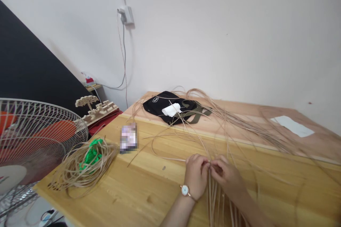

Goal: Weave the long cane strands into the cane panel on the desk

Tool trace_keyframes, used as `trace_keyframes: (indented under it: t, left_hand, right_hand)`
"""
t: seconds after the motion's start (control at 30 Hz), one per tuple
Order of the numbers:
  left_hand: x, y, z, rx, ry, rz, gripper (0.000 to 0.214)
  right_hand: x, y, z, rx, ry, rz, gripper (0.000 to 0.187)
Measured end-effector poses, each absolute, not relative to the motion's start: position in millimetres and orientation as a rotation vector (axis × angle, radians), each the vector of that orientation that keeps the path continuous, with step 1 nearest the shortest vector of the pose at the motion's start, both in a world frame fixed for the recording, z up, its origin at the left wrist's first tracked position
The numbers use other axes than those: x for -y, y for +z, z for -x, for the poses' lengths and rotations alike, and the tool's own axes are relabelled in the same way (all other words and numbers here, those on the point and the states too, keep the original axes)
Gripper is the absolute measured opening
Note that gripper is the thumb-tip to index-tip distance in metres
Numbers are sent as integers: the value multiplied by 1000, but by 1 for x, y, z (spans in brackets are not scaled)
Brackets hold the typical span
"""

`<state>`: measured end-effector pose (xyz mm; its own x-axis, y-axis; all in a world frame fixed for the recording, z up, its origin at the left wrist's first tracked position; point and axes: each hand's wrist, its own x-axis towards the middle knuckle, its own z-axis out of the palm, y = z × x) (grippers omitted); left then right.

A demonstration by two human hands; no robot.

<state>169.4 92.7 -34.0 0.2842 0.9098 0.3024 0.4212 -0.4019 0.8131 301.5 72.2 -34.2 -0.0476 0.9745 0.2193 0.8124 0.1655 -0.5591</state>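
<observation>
A: Taking the black bag (pixel 154 104) as the mark, where are the hands?

B: On its near side, a little to the right. The left hand (pixel 196 173) and the right hand (pixel 227 174) are brought together, fingertips meeting or nearly so.

A: And how are they posed?

B: The left forearm slants up and rightward, a watch (pixel 184 190) at its wrist, the hand's back mostly upward. The right forearm slants in from the other side, fingers bent and drawn in toward the left ones.

A: Are they clamped on anything?

B: Both pinch at the thin tan strands (pixel 209 193); which strand each one grips is too small to tell.

A: Where do those strands lie?

B: On the bag's near side, running from the fingertips toward the person, with loose lengths spreading out toward the bag.

A: What else is around?

B: A coil of similar strands (pixel 76 177), with something green (pixel 93 151) in it, lies nearer and left of the bag. A white sheet (pixel 295 126) lies well to its right.
</observation>
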Motion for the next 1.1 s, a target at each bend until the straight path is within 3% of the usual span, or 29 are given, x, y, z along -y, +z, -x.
trace_keyframes:
  t: [0.57, 1.1]
  left_hand:
    - [-93, -40, -173, -1157, 994, -1953, 13]
    - [-93, -41, -174, -1127, 972, -1915, 15]
  right_hand:
    - [-93, -36, -316, 2040, 679, 1579, 11]
    - [-89, -32, -303, 2099, 518, 1731, 5]
